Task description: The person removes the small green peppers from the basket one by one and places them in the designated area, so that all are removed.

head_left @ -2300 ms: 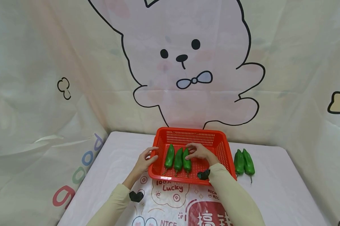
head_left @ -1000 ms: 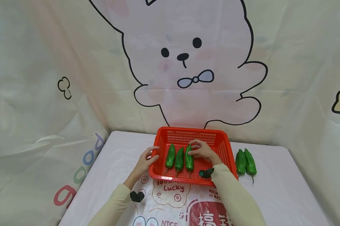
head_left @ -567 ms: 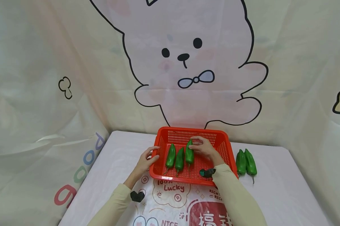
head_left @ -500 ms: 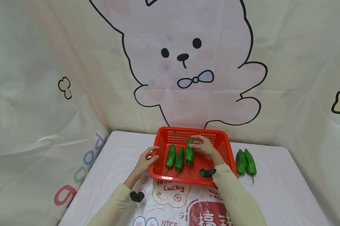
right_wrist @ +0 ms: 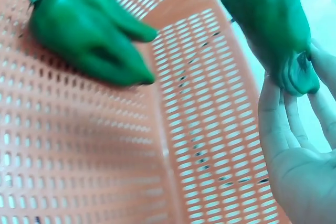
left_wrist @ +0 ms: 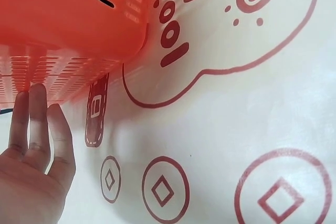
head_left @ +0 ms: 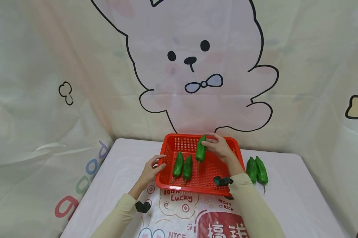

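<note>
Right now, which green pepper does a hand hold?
The pepper pinched by the right hand; two others lie in the red basket, two more on the table.

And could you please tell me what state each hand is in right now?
Left hand: open, touching the red basket at its left side.
Right hand: holding a green pepper by its stemless end.

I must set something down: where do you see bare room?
White table: left of the left hand, and right of the pepper pair outside the basket. Inside the basket, floor is bare right of the two lying peppers, though the right arm crosses above. Crowded: the basket's left half, and between basket and outer pair.
</note>
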Demonstrator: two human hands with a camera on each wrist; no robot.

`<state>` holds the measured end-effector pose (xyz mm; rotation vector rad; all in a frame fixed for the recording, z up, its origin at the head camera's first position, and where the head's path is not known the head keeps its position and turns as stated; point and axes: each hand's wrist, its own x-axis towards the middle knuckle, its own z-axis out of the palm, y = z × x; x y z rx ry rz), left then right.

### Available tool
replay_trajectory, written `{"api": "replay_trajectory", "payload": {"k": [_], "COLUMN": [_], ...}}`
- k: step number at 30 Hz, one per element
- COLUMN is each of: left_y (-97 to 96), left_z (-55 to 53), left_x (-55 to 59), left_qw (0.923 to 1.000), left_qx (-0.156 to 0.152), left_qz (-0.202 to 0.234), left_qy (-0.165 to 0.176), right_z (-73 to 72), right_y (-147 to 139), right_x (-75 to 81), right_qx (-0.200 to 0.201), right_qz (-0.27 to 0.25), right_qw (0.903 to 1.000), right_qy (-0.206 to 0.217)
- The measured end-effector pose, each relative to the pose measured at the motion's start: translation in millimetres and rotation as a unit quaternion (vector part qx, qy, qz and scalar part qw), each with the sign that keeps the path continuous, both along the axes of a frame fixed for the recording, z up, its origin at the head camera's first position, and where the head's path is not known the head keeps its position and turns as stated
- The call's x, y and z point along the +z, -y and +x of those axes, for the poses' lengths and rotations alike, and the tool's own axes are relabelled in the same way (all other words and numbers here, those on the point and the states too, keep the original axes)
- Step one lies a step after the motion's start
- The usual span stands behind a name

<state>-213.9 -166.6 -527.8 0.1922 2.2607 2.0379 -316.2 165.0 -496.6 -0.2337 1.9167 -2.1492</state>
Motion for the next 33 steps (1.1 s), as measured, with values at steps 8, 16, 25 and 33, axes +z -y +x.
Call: {"api": "replay_trajectory", "payload": {"k": [8,16,25,33], "left_y": [-0.6,-0.8,-0.2,0.3], "left_z": [-0.5,0.2,1.2,0.1], "left_x": [-1.3,-1.1,-1.8,-4.2], "left_qw": [0.9999,1.0000,1.0000,1.0000], "left_qx": [-0.004,0.004,0.008,0.007], "left_qz": [0.015,-0.006,0.004,0.005], "left_qy": [0.006,-0.006,0.000,-0.001], "right_z": [9.7,23.5,37.7,47.3], "right_y": [-4.4,-10.7,-18.2,-29.5], "right_x": [29.7,41.0,38.7,40.6], "right_qx": [-0.004,-0.001,0.000,0.009], "right_qz": [-0.045,-0.030,-0.006,-0.004], "right_qw": [0.9989,0.9995,0.9994,0.9994], "right_qy": [0.010,-0.007,-0.034,-0.035]}}
